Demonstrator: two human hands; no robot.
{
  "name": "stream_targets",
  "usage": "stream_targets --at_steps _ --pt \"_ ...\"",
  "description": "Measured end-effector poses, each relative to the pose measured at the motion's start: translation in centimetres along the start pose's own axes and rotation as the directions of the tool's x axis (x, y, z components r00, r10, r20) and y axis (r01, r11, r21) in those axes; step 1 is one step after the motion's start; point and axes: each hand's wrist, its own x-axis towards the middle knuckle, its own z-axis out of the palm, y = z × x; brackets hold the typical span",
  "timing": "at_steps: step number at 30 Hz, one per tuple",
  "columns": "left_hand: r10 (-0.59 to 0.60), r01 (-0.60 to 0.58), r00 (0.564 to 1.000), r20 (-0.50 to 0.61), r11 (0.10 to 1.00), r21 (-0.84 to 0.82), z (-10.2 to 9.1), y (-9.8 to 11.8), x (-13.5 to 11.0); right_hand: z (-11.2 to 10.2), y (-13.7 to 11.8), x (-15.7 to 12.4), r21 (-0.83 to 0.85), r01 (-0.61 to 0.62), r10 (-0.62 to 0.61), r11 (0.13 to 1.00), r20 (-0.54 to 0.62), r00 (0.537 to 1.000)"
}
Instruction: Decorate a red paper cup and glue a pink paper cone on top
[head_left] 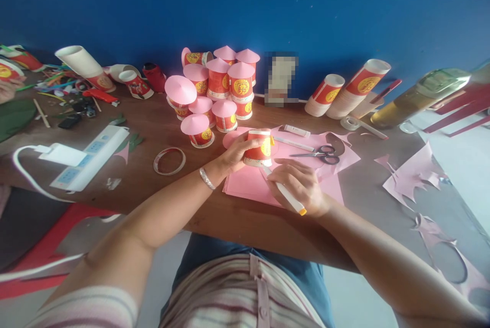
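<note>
My left hand [241,149] is wrapped round a red and white paper cup [257,150] with a yellow emblem, over the pink paper sheets [245,185]. A small yellow piece [272,140] shows at the fingertips. White with a yellow end, a marker [288,197] is gripped in my right hand [300,185], its tip close to the cup's lower rim; whether they touch I cannot tell. Scissors [325,155] with dark handles, another marker [294,144] and a white glue-stick-like tube [297,130] lie on the paper beyond my hands.
Several red cups with pink cone tops [218,80] stand behind my left hand. Cup stacks [360,88], tape [350,122] and a gold bottle [417,95] are at right; paper scraps [415,174] lie nearer. A power strip [92,157] and another person's hand [9,85] are left.
</note>
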Motion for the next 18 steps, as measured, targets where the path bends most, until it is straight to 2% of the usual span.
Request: stream_targets --at_steps 4,8,18 --pt "-0.013 0.013 0.999 0.032 1.000 -0.015 -0.23 -0.10 0.15 -0.21 0.27 -0.07 -0.054 -0.035 0.034 0.998 -0.015 0.999" --pt "0.029 -0.027 0.998 0.063 0.999 -0.025 -0.20 -0.11 0.19 -0.19 0.37 -0.20 -0.077 -0.023 0.023 0.997 0.000 1.000" --pt "0.019 -0.019 0.995 0.099 1.000 0.004 -0.37 -0.31 0.18 -0.01 0.41 -0.22 -0.105 -0.008 0.012 0.994 0.041 0.999"
